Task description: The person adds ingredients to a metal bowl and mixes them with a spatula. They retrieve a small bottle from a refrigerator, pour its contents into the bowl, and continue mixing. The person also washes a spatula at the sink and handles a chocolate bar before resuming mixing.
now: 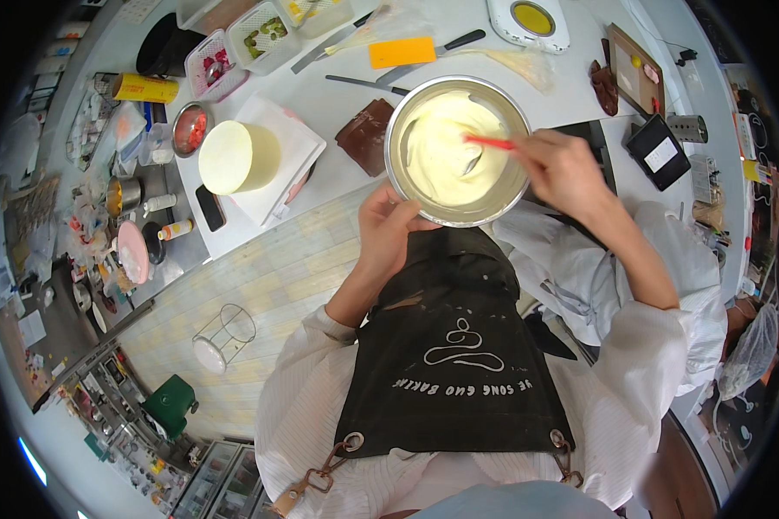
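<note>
A metal mixing bowl [398, 175] holds pale yellow cream [448, 130] with swirled ridges, tilted slightly toward me at the table's near edge. With thumb and fingers, my left hand [388, 223] grips its lower left rim. My right hand [563, 169] is closed around a red-handled spatula [491, 142] reaching over the bowl; its far end is partly sunk in the cream. Left of the bowl, a round cake [239, 157] coated in pale cream stands on a white board [273, 186]. A brown folded cloth or sheet [365, 137] lies just beside the bowl.
Several long knives or spatulas, an orange scraper [402, 53] and piping bags [519, 66] lie behind the bowl. Fruit tubs [215, 66], a bowl of red fruit [192, 130] and a phone [209, 208] are leftward. A kitchen scale [532, 22] stands far right; another person's white clothing [666, 251] is near my right arm.
</note>
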Tool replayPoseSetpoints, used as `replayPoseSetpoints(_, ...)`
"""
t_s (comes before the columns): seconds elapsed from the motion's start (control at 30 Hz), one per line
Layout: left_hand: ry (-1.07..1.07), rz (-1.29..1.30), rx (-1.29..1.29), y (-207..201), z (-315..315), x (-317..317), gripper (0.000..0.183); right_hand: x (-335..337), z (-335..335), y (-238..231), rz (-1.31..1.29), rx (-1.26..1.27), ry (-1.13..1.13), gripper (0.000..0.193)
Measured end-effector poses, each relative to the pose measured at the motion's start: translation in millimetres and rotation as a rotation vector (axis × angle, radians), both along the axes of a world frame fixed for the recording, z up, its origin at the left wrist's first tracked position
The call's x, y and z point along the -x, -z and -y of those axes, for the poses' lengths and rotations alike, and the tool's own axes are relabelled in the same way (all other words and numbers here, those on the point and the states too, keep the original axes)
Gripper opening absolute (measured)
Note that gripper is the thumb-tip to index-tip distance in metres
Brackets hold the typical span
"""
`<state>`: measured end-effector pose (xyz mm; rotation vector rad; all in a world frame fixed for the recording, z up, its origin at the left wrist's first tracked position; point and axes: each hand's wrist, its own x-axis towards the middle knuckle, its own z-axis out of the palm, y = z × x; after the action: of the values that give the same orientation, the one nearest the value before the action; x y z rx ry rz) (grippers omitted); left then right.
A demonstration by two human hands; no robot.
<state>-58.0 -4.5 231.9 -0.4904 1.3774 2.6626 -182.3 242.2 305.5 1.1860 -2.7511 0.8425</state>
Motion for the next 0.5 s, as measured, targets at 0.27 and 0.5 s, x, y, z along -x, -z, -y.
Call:
replayPoseSetpoints(0.27, -0.032, 0.004, 0.022, 3, -5, -10, 0.005, -24, -5, -8, 0.105, 0.009, -0.027, 0.016)
replayPoseSetpoints(0.5, -0.053, -0.006, 0.012, 4, -10, -14, 0.006, -44, -19, -17, 0.164, -0.071, -0.032, 0.014)
